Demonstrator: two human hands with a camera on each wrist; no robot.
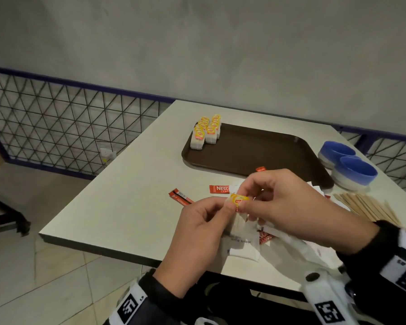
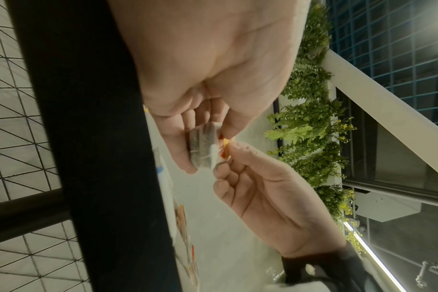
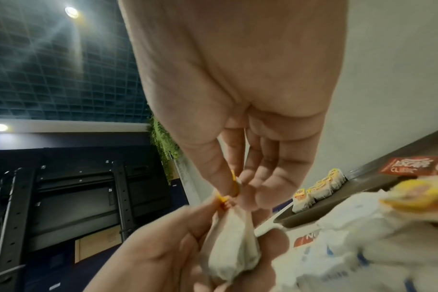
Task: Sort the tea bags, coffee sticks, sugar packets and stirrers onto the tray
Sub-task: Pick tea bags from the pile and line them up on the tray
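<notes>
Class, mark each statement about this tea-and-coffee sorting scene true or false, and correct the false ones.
1. Both hands hold one tea bag. True: left hand, right hand.
2. Tea bags already on the tray stand in its far left corner. True: see the group.
3. The wooden stirrers lie on the tray. False: on the table, right of it.
4. The two bowls are red. False: blue.

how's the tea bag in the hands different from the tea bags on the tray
The held tea bag is off the table, pinched by the left hand and right hand; the tray's tea bags stand upright, untouched, in rows at the tray corner. It is single; they are grouped. All have yellow tags.
</notes>
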